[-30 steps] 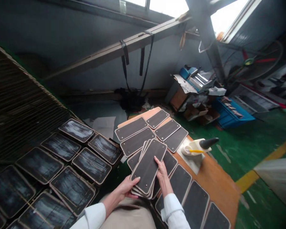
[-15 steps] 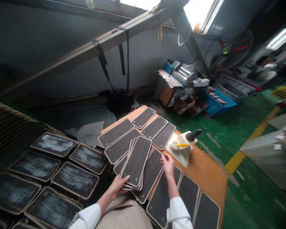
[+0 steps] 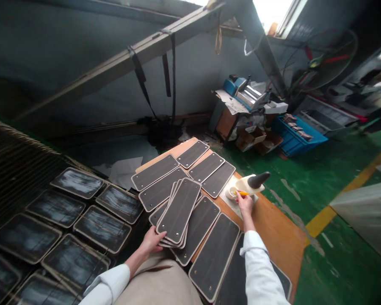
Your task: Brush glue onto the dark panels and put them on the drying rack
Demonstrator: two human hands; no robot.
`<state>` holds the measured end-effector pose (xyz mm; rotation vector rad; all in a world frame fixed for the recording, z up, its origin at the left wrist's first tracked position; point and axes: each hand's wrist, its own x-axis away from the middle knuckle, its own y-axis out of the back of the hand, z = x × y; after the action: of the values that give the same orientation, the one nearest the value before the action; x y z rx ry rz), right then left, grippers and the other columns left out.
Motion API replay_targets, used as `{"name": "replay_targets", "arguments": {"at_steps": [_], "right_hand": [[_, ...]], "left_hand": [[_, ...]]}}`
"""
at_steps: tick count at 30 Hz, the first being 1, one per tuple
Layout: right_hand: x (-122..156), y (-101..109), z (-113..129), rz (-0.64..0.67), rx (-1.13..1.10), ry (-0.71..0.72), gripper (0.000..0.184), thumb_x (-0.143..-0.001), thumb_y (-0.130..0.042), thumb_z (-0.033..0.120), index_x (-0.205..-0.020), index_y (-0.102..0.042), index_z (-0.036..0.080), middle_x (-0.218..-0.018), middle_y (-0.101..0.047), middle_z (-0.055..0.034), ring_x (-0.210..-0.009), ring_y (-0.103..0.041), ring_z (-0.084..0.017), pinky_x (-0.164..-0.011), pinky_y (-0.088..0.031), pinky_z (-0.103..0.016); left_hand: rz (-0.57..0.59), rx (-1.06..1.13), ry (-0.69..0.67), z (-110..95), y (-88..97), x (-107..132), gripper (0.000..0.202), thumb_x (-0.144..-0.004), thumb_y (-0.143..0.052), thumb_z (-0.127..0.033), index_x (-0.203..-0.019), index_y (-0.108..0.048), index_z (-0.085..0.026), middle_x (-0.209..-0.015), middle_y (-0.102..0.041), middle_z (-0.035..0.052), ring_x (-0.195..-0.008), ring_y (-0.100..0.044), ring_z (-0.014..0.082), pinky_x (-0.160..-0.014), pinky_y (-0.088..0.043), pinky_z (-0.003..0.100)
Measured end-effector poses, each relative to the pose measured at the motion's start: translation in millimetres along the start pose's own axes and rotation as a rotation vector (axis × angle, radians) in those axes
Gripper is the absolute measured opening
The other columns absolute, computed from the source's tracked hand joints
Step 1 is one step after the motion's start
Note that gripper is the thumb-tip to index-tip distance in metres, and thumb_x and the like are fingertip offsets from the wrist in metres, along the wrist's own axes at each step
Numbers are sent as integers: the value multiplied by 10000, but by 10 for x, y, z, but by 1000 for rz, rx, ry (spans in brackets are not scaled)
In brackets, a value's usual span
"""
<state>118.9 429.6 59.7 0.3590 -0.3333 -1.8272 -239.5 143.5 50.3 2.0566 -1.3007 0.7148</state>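
My left hand (image 3: 152, 242) grips the near end of a fanned stack of dark rounded panels (image 3: 178, 210), held above my lap. My right hand (image 3: 245, 203) has stretched out over the orange board (image 3: 274, 231) and closes its fingers on a yellow-handled tool (image 3: 241, 193) resting in a small white cup (image 3: 232, 192). A white glue bottle with a black nozzle (image 3: 252, 183) lies on a white sheet just beyond that hand. Several more dark panels (image 3: 206, 167) lie flat in rows on the board.
To the left, several glossy dark panels (image 3: 103, 228) lie on a slatted rack (image 3: 25, 169). A blue crate (image 3: 296, 137) and cluttered boxes (image 3: 247, 133) stand at the back right on the green floor (image 3: 324, 195). A slanted beam (image 3: 146, 53) crosses overhead.
My right hand left the stack of panels and moved out right to the yellow-handled tool in the cup. The left hand kept holding the stack. The view shifted.
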Motion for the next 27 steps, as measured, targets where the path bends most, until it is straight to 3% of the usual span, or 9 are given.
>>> {"name": "replay_targets", "arguments": {"at_steps": [6, 11, 16, 27], "right_hand": [[78, 98, 109, 61, 223, 196, 561, -784, -529, 658, -997, -717, 174, -766, -715, -115, -659, -653, -266, -631, -474, -344], [178, 157, 160, 95, 391, 327, 465, -838, -497, 621, -932, -736, 233, -880, -732, -95, -735, -660, -271, -659, -466, -337], [232, 170, 218, 88, 472, 376, 417, -891, -466, 549, -994, -724, 238, -974, -725, -88, -798, -664, -260, -694, -476, -325], [525, 397, 404, 203, 512, 401, 257, -842, -566, 441, -968, -712, 271, -997, -715, -45, -868, -652, -249, -751, -488, -311]], "left_hand": [[-76, -48, 7, -37, 38, 44, 342, -745, -671, -435, -865, -458, -195, -676, -639, 14, -611, -678, 192, -488, -554, 275], [-44, -73, -7, 65, 90, -38, 311, -782, -616, -448, -865, -456, -194, -641, -612, -11, -543, -642, 155, -492, -538, 263], [-14, -34, -15, 137, 152, -106, 242, -817, -570, -386, -898, -455, -189, -637, -575, -35, -495, -577, 109, -476, -504, 233], [-58, 22, -61, 110, 192, -131, 370, -685, -682, -448, -824, -451, -195, -607, -510, -61, -465, -544, 108, -437, -470, 240]]}}
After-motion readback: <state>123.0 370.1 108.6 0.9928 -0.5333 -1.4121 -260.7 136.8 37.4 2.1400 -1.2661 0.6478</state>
